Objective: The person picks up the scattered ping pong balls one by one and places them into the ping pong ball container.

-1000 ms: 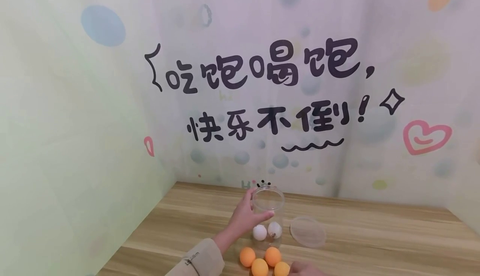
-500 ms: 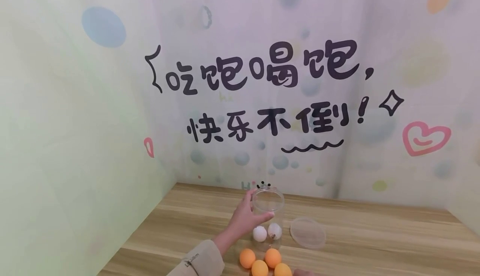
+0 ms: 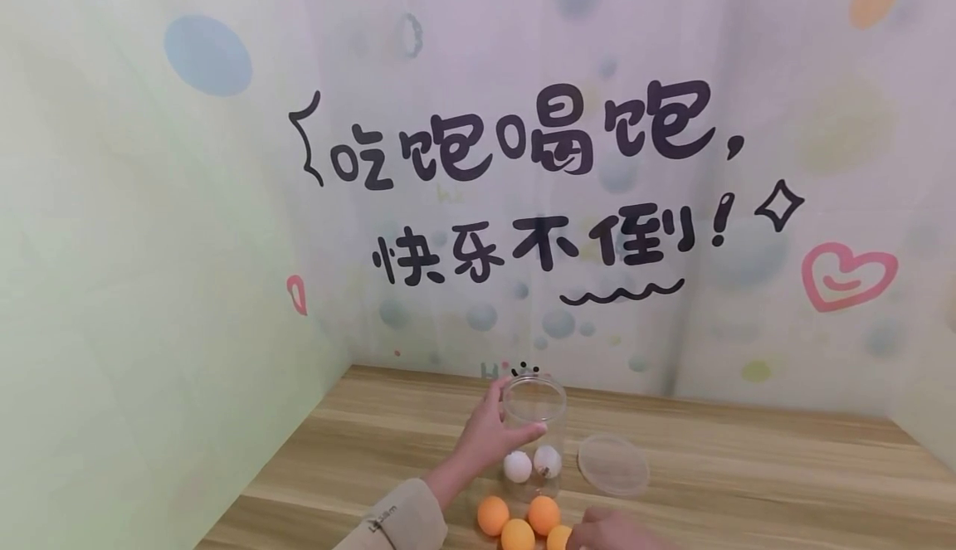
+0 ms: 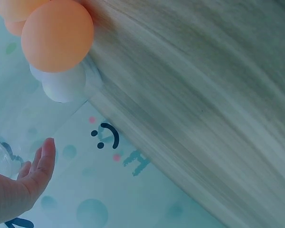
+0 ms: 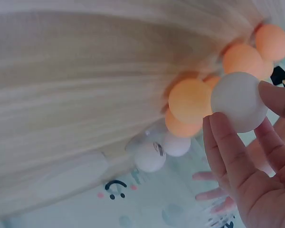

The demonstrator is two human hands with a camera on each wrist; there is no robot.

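A clear plastic jar (image 3: 556, 432) stands without its lid on the table, with two white ping-pong balls (image 3: 517, 466) at the bottom. My left hand (image 3: 485, 438) grips the jar's upper side, thumb across the front. At the bottom edge of the head view is my right hand (image 3: 616, 532), beside several orange ping-pong balls (image 3: 517, 535) grouped in front of the jar. The right wrist view shows that hand's fingertips and thumb pinching a white ping-pong ball (image 5: 238, 102), which the head view hides.
A round clear lid (image 3: 614, 464) lies on the wood-grain table (image 3: 747, 467), right of the jar. Behind the table hangs a printed cloth backdrop (image 3: 478, 318) with black lettering, and another cloth side wall (image 3: 149, 284) rises at left.
My right hand dips almost out of the head view half a second ago, then comes back up beside the orange balls, partly covering the rightmost one. The left hand and jar stay put.
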